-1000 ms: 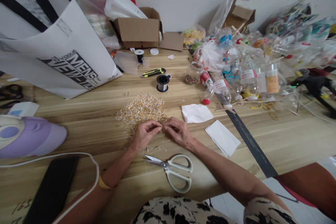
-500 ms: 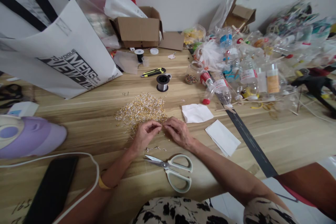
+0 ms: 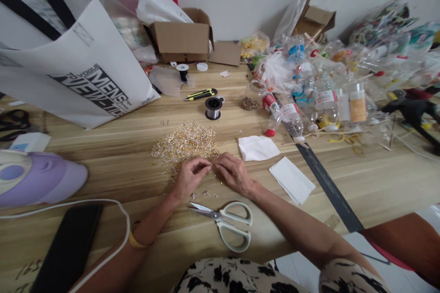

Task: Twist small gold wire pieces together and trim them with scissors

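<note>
My left hand (image 3: 189,175) and my right hand (image 3: 233,172) meet fingertip to fingertip over the wooden table. Both are closed in a pinch, and what lies between the fingertips is too small to make out. Just beyond my left hand spreads a pile of small gold and silver beads (image 3: 187,142). A short beaded strand (image 3: 205,194) lies on the wood below the hands. Closer to my body rest scissors (image 3: 216,215) with pale handles, their blades slightly apart and pointing left. Past the pile stands a spool of fine wire (image 3: 213,109).
White folded papers (image 3: 292,180) lie to the right. A yellow-black utility knife (image 3: 200,94) and a cardboard box (image 3: 183,39) are at the back. Plastic bottles (image 3: 325,100) crowd the right side. At left are a white bag (image 3: 79,68), a purple device (image 3: 51,176) and a black phone (image 3: 67,247).
</note>
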`<state>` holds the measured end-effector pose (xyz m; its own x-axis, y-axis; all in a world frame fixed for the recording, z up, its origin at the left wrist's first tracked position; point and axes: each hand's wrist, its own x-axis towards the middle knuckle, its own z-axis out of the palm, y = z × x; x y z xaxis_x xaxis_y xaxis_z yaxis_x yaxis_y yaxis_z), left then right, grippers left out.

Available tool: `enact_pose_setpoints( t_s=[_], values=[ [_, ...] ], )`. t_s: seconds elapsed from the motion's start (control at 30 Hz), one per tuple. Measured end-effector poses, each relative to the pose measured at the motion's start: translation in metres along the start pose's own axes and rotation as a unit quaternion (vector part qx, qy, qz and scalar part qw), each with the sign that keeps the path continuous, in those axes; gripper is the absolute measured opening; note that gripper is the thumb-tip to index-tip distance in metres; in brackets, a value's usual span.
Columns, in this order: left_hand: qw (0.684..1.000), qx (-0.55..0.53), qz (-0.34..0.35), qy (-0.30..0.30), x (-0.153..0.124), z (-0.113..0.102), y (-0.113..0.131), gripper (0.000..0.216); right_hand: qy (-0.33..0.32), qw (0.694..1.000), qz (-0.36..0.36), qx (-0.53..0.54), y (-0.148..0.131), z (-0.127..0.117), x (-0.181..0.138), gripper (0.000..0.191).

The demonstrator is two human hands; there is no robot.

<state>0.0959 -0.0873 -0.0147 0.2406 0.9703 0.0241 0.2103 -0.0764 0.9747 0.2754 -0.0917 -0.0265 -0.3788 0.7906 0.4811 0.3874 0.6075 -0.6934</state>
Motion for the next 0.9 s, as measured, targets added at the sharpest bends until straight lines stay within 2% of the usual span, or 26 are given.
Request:
enact_pose_setpoints(
  t_s=[0.4, 0.9],
  values=[
    [1.000, 0.017, 0.022, -0.007, -0.0002, -0.0008, -0.0021, 0.007, 0.015, 1.000, -0.005, 0.006, 0.0031, 0.0010, -0.0011, 0.023],
    [1.000, 0.005, 0.009, -0.014, -0.0003, -0.0001, 0.0003, 0.007, -0.008, 0.999, 0.013, 0.031, 0.0009, -0.0003, -0.0013, 0.028]
  ],
)
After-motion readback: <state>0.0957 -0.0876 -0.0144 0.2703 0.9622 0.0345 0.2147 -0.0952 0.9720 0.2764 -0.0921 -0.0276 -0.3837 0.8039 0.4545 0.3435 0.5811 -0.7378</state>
